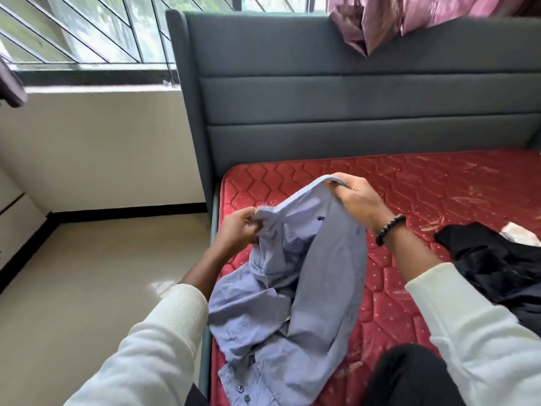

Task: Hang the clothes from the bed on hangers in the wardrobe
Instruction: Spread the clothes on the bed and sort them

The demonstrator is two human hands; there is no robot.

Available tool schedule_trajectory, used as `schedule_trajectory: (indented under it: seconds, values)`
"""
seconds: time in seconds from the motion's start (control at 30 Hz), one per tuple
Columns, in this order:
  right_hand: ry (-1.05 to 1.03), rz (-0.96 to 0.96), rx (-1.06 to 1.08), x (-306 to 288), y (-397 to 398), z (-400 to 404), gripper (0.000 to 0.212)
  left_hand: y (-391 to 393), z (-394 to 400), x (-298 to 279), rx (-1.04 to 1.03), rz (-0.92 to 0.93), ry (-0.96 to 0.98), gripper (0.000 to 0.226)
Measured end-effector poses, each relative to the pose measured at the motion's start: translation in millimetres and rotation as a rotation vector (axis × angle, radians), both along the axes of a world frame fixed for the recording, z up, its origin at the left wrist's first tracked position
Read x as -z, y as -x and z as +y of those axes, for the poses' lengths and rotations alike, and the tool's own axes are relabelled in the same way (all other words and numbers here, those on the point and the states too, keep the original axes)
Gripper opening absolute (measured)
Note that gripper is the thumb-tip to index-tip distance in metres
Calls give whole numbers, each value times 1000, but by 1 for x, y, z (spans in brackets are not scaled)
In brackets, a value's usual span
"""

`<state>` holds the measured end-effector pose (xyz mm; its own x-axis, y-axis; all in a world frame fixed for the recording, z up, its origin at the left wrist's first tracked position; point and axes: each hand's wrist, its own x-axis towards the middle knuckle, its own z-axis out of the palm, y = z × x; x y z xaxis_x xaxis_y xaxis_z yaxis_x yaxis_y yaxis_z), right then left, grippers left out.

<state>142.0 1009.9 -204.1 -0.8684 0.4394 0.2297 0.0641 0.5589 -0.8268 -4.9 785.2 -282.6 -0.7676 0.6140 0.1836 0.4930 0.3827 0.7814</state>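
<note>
We see the bed (409, 186) filling the right half of the view: a bare red quilted mattress against a grey padded headboard (322, 92). To its left is the beige floor (102, 273), and above that a barred window (87, 30). A pink curtain (409, 16) hangs over the top of the headboard at the upper right.

On the mattress, at the right edge, we note a black garment (497, 268) lying crumpled, with a bit of white cloth (521, 234) just behind it.

The shirt (292, 303), light blue with dark buttons, is at the near left corner of the bed. Its upper part is lifted off the mattress; its lower part lies bunched on the mattress and over the bed's left edge.

Both arms wear white sleeves. The right hand (363, 200) grips the shirt's top edge, fingers curled round the fabric; a black bead bracelet (390, 230) sits on that wrist. The left hand (237, 227) pinches the same edge lower and to the left. The hands are apart, with the fabric stretched between them.
</note>
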Motion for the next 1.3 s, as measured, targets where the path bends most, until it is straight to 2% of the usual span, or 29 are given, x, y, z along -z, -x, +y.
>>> schedule_trajectory:
  seconds: [0.07,0.1,0.17,0.2,0.23,0.33,0.4,0.43,0.47,0.53,0.63,0.73,0.87,0.9,0.97,1.03,1.13,1.23,1.3]
  values:
    - [-167,-90,161,-3,-11,13,19,7,2,-15,-62,67,-11,25]
    - [-243,-144,186,-3,-14,14,25,7,4,-25,-46,90,-21,27]
    - [-347,-179,33,-6,-15,3,59,2,14,-51,47,141,-47,22]
    - [-375,-189,-50,-7,-11,-8,71,-4,22,-65,93,191,-52,23]
    - [-372,-176,-110,-8,-7,-19,74,-13,31,-78,133,255,-51,28]
    - [-148,-51,-90,-15,6,-30,53,-32,49,-101,189,338,-54,32]
    - [24,34,-129,-16,8,-19,43,-32,48,-100,209,377,-41,21]
    - [90,76,-152,-16,7,-14,36,-28,45,-96,223,378,-23,9]
    - [131,105,-146,-16,5,-10,29,-24,41,-92,230,368,-21,9]
    - [95,109,-62,-13,2,-7,28,-20,36,-87,237,333,-20,28]
    - [-57,89,6,-8,1,-12,20,-27,46,-84,241,330,8,15]
    - [-125,128,43,-10,-1,-16,15,-33,55,-85,212,297,-54,7]
    - [-207,52,-87,-13,-10,-18,39,-31,55,-84,191,321,-75,5]
    - [-228,62,-91,-13,-9,-19,37,-34,57,-81,193,306,-75,12]
    - [-217,175,-39,-17,-7,-19,17,-41,62,-75,181,228,-79,30]
    - [-171,329,29,-26,-9,-14,4,-44,62,-61,171,147,-59,35]
    - [-166,504,112,-54,-17,0,5,-38,52,-28,145,53,0,26]
    - [-158,614,184,-83,-28,27,11,-29,41,-1,35,11,-8,18]
    - [-159,675,271,-94,-36,52,14,-19,36,6,-58,10,-5,27]
